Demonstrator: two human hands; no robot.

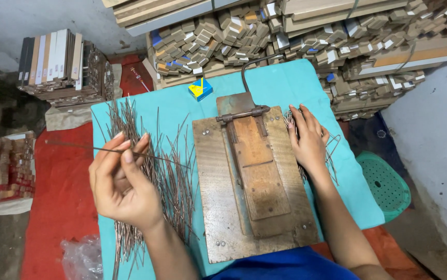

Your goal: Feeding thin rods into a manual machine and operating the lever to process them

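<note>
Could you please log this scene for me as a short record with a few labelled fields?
Left hand: pinches one straight wire by its end, raised over the wire pile.
Right hand: rests on bent wires beside the jig.
Jig: wooden board with a hinged metal plate and lever, lying centred on the cloth.
Cloth: teal, covering the table.
Box: small, blue and yellow, at the far edge.
Behind: stacked wood blocks.

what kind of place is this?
Probably a small manual workshop: a worn wooden bending jig with a rusty metal lever, a heap of thin straight metal wires on teal cloth, and stacked small wooden blocks behind.
</note>
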